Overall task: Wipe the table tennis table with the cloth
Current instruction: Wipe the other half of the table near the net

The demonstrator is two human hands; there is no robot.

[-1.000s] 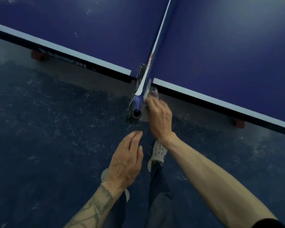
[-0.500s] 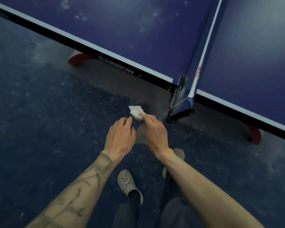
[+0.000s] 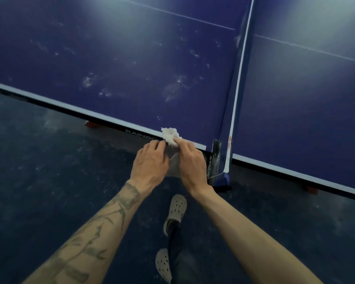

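Observation:
A dark blue table tennis table (image 3: 131, 58) fills the upper part of the view, with whitish smudges on its left half and a white line along its near edge. A small crumpled white cloth (image 3: 170, 136) is held just over that near edge, left of the net post. My left hand (image 3: 150, 165) and my right hand (image 3: 192, 162) both pinch the cloth from below, side by side, and more of it hangs between them.
The net (image 3: 237, 78) crosses the table from its black clamp post (image 3: 215, 158) at the near edge. The dark, dusty floor (image 3: 49, 181) lies below. My feet in pale perforated clogs (image 3: 175, 210) stand close to the table. Red-brown table feet show under the edge.
The view has swung up and left from the net post onto the table's left half. My right hand drew the cloth away from the post; both hands now hold it at the table edge.

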